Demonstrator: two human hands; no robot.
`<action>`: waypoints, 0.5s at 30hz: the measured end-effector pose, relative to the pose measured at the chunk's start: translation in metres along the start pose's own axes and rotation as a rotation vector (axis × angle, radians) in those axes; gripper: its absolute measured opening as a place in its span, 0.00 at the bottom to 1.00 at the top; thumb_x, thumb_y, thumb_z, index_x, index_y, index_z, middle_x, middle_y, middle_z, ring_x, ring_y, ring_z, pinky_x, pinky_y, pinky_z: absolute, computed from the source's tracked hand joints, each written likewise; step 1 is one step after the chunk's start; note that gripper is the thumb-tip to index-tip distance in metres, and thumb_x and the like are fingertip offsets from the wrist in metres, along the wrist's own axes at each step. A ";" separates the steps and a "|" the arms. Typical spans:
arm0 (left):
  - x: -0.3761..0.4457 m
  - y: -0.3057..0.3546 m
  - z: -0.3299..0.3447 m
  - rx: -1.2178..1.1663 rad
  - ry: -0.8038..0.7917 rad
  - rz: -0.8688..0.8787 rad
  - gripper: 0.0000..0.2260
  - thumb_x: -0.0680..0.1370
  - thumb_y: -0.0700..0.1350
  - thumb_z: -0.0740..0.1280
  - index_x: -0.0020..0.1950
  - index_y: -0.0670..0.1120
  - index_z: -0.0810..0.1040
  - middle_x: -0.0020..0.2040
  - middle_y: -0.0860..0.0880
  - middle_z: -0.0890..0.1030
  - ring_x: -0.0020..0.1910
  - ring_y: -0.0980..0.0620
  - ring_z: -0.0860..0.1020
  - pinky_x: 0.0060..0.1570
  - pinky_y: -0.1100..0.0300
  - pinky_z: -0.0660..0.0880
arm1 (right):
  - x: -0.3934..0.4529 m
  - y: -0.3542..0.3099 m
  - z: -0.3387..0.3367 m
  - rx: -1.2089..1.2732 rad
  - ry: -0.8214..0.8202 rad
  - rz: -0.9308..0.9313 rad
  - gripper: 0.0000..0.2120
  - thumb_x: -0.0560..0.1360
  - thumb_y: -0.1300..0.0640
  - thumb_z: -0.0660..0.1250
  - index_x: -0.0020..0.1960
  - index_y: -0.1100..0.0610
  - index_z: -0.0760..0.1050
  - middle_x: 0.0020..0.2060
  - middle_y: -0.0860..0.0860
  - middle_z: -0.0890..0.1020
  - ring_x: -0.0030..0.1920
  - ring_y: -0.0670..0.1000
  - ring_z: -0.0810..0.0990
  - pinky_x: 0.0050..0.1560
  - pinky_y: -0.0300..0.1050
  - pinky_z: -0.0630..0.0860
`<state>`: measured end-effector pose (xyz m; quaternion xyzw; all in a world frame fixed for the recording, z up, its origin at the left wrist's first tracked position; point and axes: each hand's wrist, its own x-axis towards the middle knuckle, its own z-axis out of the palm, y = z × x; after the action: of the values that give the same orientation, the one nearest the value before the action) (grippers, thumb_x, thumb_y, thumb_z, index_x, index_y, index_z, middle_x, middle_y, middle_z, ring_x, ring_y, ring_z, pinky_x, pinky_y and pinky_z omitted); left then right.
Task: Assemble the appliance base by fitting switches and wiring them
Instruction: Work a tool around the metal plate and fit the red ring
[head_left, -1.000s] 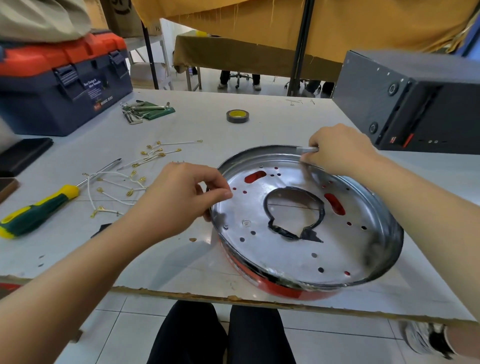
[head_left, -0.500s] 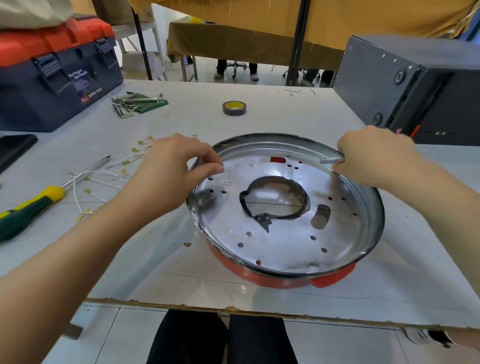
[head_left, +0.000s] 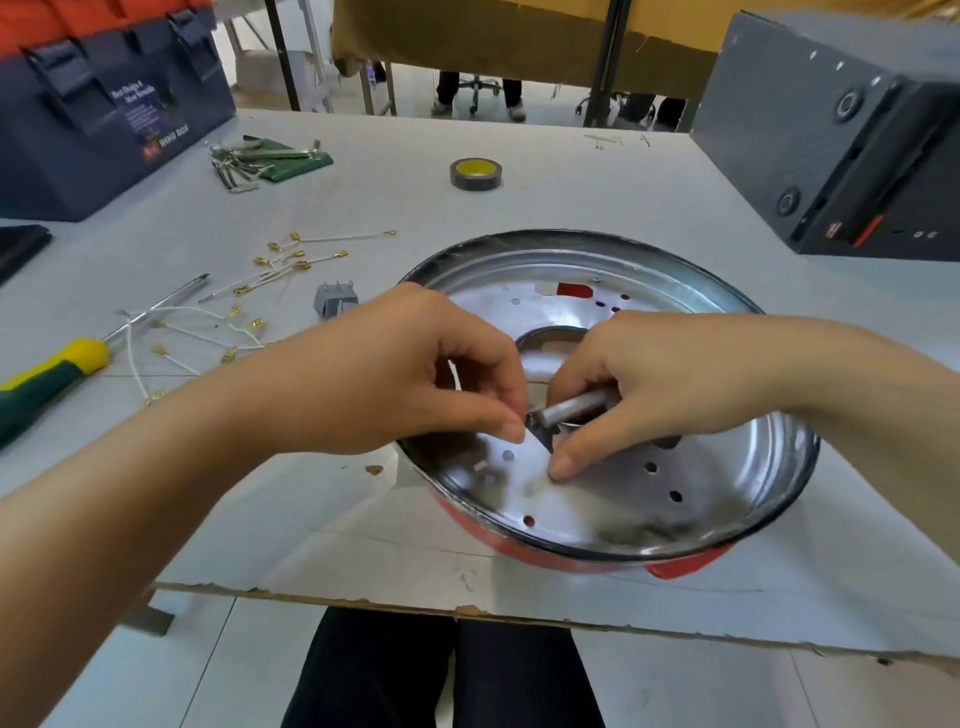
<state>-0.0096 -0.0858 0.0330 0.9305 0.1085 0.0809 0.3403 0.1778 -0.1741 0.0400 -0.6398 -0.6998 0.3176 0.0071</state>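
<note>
Scanning from the left edge of the white desk (head_left: 597, 176): green-and-yellow-handled screwdriver (head_left: 49, 376) lying untouched, then a loose scatter of white wires with brass crimp terminals (head_left: 244, 306), then a small grey plastic switch with metal prongs (head_left: 335, 300) standing just beside the pan rim, newly in view where the left hand covered that spot half a second ago. Further along, left hand (head_left: 410, 374) moved off the rim and now inside the round shiny metal appliance base with red plastic underside (head_left: 727, 499), thumb and forefinger closed in a pinch on the dark torn flap at the edge of the centre hole. Meeting it from the other side, right hand (head_left: 644, 384) also brought in from the far rim, fingers curled round a short silver metal rod (head_left: 574, 408), its tip at that same flap; exact contact hidden by the fingers. Base itself lying flat near the desk's front edge, turned since a moment ago, red slot now at the far side. Reads as a shift from turning the pan to working the centre opening; switch and wires not yet fitted, so most of the assembly apparently ahead. Farthest right, large dark grey box (head_left: 831, 135), not involved.
</note>
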 end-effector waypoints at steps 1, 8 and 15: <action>0.000 -0.001 -0.001 0.003 -0.024 0.001 0.04 0.70 0.53 0.70 0.42 0.54 0.83 0.37 0.56 0.83 0.39 0.54 0.80 0.42 0.57 0.76 | 0.001 0.000 0.001 0.017 -0.003 0.020 0.16 0.65 0.38 0.72 0.33 0.51 0.76 0.23 0.46 0.73 0.24 0.44 0.73 0.28 0.37 0.71; -0.004 -0.004 -0.005 -0.024 -0.148 0.025 0.07 0.74 0.47 0.68 0.50 0.51 0.84 0.44 0.52 0.85 0.46 0.51 0.83 0.43 0.46 0.78 | 0.003 -0.002 0.005 0.090 0.022 0.091 0.20 0.62 0.36 0.72 0.33 0.53 0.75 0.24 0.50 0.71 0.26 0.52 0.74 0.25 0.39 0.70; -0.004 -0.007 -0.003 -0.062 -0.167 0.070 0.06 0.75 0.42 0.69 0.50 0.49 0.83 0.42 0.50 0.84 0.44 0.50 0.82 0.46 0.61 0.76 | 0.004 -0.007 0.008 0.184 0.033 0.099 0.17 0.63 0.39 0.74 0.30 0.52 0.76 0.21 0.46 0.69 0.22 0.48 0.70 0.24 0.36 0.69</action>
<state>-0.0146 -0.0797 0.0300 0.9263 0.0445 0.0185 0.3737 0.1672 -0.1739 0.0355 -0.6755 -0.6350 0.3698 0.0618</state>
